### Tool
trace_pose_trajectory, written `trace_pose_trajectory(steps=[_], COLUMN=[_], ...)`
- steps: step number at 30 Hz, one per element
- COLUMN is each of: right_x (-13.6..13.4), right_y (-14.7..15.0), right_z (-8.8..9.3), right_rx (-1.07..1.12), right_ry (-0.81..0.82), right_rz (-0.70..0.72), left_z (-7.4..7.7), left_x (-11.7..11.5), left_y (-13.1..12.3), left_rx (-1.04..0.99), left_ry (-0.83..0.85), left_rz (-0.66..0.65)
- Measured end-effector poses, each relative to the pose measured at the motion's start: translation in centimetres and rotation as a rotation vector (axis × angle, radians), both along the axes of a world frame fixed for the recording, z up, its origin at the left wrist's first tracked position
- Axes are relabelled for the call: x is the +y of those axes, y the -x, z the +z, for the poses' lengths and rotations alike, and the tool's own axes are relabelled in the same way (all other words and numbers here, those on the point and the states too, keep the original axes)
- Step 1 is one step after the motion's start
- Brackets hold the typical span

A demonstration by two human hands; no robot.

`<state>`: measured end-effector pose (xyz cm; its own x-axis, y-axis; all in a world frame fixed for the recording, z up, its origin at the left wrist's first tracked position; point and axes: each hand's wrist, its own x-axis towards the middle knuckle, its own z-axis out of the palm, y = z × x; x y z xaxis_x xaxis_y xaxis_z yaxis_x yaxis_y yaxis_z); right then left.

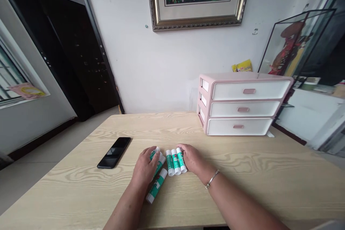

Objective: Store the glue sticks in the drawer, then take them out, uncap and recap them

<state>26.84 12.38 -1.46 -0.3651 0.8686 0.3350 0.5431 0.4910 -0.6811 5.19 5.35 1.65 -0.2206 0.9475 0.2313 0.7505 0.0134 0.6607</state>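
Several green-and-white glue sticks lie on the wooden table in front of me. My left hand is curled over two of them, with one glue stick showing below its thumb. Nearer to me, by the left wrist, another glue stick lies at a slant, apart from the fingers. Three more lie side by side in a row: a left one, a middle one and a right one. Against that right-hand stick, my right hand is closed, its fingers at the far end and partly hidden.
A black phone lies on the table to the left. At the back right stands a pink-and-white drawer unit, with a yellow packet behind its top. A framed picture hangs on the wall.
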Motion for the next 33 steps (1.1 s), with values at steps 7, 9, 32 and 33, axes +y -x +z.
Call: trace_pose_trajectory(steps=[7, 9, 32, 33], right_x=[0.1, 0.2, -1.4, -1.2], right_y=[0.4, 0.5, -6.9, -8.0], right_z=[-0.1, -0.4, -1.8, -1.7], right_rx=[0.158, 0.239, 0.638, 0.683], right_ry=[0.138, 0.184, 0.301, 0.336], right_rz=[-0.086, -0.103, -0.309, -0.351], left_z=[-0.1, -0.8, -7.0, -7.1], left_x=[-3.0, -4.3, -5.4, -5.3], left_y=[1.4, 1.9, 3.7, 3.7], left_rx=[-0.075, -0.016, 0.557, 0.548], left_ry=[-0.023, -0.049, -0.253, -0.264], left_rz=[-0.057, -0.114, -0.152, -0.153])
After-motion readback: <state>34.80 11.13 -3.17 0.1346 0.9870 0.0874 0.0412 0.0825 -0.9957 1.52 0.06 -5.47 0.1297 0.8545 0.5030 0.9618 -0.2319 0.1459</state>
